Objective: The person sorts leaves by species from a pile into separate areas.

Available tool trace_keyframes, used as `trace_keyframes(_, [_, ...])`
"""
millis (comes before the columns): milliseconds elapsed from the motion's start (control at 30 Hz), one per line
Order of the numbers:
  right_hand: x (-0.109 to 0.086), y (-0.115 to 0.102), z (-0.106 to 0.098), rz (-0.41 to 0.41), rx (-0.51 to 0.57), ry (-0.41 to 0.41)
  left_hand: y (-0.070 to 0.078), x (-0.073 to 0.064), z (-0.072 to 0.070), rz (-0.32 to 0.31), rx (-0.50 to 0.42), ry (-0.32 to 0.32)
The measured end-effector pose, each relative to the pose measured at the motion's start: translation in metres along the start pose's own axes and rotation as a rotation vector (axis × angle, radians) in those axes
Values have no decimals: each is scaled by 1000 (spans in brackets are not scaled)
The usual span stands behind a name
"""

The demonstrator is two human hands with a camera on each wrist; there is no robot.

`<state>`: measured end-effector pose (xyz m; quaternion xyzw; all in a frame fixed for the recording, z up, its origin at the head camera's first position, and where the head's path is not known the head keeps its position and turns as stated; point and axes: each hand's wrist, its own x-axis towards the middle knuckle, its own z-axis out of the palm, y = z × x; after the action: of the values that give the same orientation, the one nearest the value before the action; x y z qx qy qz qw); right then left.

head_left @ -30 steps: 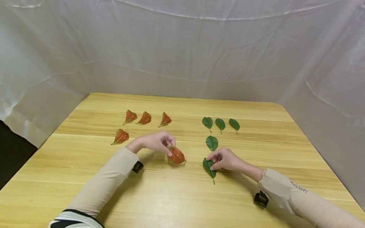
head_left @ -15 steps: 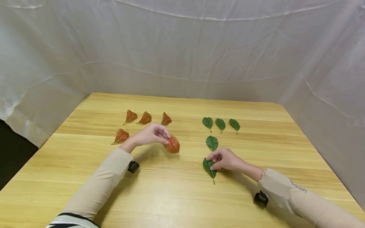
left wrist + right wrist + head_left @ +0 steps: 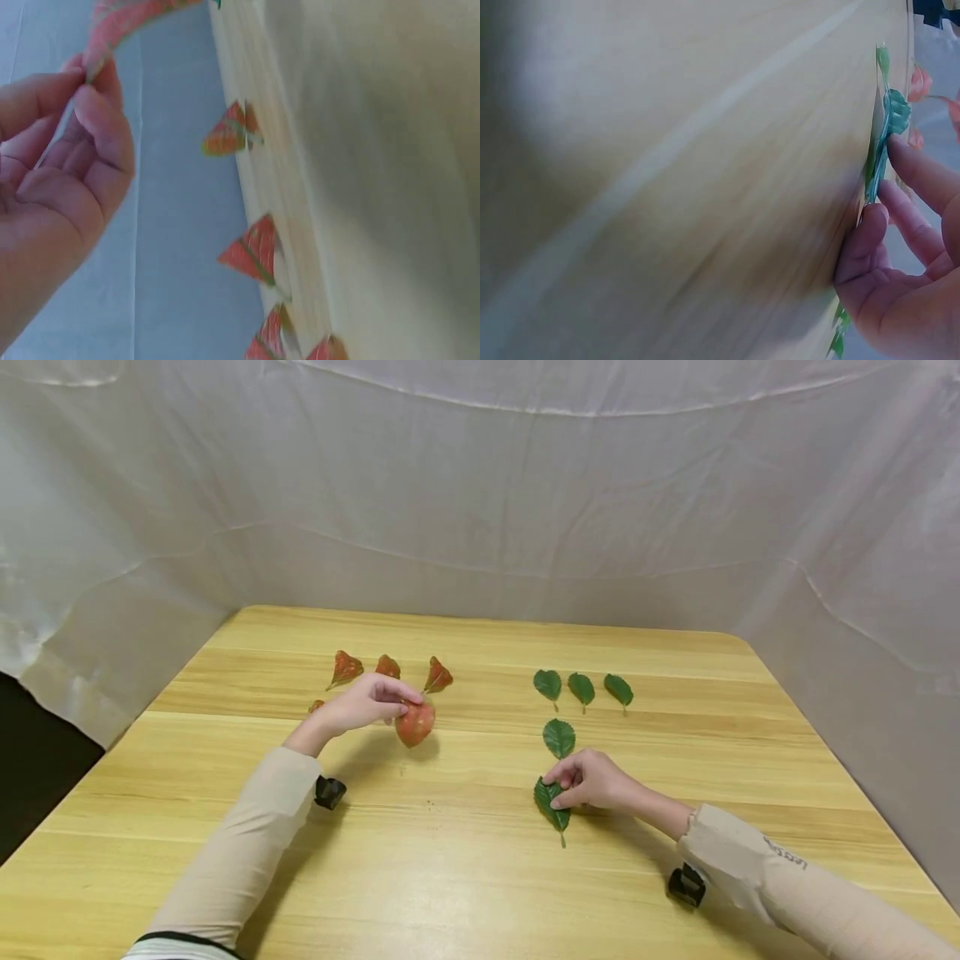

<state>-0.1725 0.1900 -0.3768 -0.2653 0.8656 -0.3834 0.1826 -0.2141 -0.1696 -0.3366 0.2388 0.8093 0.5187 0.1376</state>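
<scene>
My left hand (image 3: 360,703) pinches a red leaf (image 3: 416,725) between thumb and fingertips, raised over the table with its shadow below. In the left wrist view that leaf (image 3: 127,28) hangs partly out of the top edge. Three red leaves, one of them this red leaf (image 3: 438,675), lie in a row behind the hand; another red leaf (image 3: 317,705) is mostly hidden by the wrist. My right hand (image 3: 600,781) holds a toothed green leaf (image 3: 552,803) low at the table, its stem toward me. Just beyond it lies another green leaf (image 3: 558,737).
Three green leaves, including this middle green leaf (image 3: 581,688), form a row at the back right of the wooden table (image 3: 450,877). A pale cloth (image 3: 495,510) hangs around its back and sides. Dark crumbs (image 3: 430,802) dot the middle.
My left hand has carried the red leaf up and left toward the row of red leaves, now covering most of the nearer one. The right hand and its green leaf have stayed put.
</scene>
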Motion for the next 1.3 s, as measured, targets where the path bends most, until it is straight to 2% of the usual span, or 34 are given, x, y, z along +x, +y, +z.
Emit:
trace_keyframes(233, [0,-1,1,-12,-25,5,-6,-6,-17,-121,97,88])
trace_keyframes(400, [0,-1,1,-20,-41,8,-10,-10,-27,-163,180,90])
trace_keyframes(600, [0,-2,3,-21,-44,16,-13,-11,-33,-245,194,66])
trace_keyframes(900, [-1,-3,4,-7,-48,16,-17,-9,-37,-236,213,3])
trace_keyframes(1300, [-1,-2,4,-3,-53,15,-25,-5,-40,-285,277,-5])
